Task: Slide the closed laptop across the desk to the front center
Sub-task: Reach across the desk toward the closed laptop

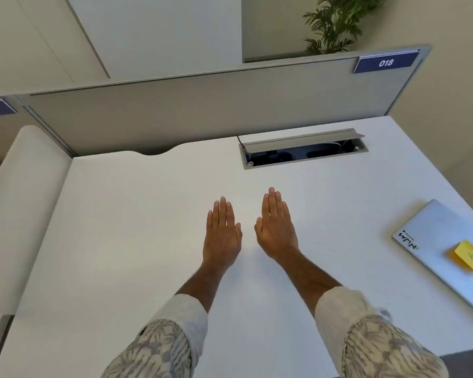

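Observation:
A closed silver laptop (437, 230) lies at the right edge of the white desk (120, 227), partly cut off by the frame. It carries a dark logo sticker and a yellow sticky note (471, 256). My left hand (221, 233) and my right hand (276, 230) rest flat, palms down, side by side at the desk's middle. Both hold nothing, and their fingers lie straight and close together. The laptop sits well to the right of my right hand, apart from it.
An open cable hatch (302, 150) with a raised lid is set in the desk's back. A grey divider panel (202, 110) with a blue "018" label (385, 62) stands behind. A plant (336, 23) is beyond it. A white rounded panel (25, 214) borders the left.

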The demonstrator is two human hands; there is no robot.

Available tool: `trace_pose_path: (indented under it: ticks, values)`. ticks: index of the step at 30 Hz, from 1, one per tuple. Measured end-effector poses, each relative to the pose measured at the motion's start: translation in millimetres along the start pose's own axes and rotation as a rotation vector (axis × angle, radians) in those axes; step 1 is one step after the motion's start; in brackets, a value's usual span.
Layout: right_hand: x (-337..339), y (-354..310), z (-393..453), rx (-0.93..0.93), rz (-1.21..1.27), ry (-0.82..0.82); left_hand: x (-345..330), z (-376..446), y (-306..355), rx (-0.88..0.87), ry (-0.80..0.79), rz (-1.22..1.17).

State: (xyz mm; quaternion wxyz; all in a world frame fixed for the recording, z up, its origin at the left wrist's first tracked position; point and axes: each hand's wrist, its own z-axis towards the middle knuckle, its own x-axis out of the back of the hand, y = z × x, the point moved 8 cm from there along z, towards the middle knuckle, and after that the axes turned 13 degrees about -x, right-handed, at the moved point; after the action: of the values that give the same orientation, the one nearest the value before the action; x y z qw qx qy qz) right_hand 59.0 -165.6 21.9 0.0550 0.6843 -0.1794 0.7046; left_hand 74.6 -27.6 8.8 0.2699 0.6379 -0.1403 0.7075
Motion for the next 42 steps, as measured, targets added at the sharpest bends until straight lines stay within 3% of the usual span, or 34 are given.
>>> trace_pose_path:
  ticks: [19, 42]
  values:
    - [17, 59, 10, -0.157, -0.013, 0.027, 5, 50, 46, -0.109, -0.034, 0.039]
    - [52, 230, -4, -0.424, 0.059, 0.154, -24, 124, 207, -0.383, -0.070, 0.015]
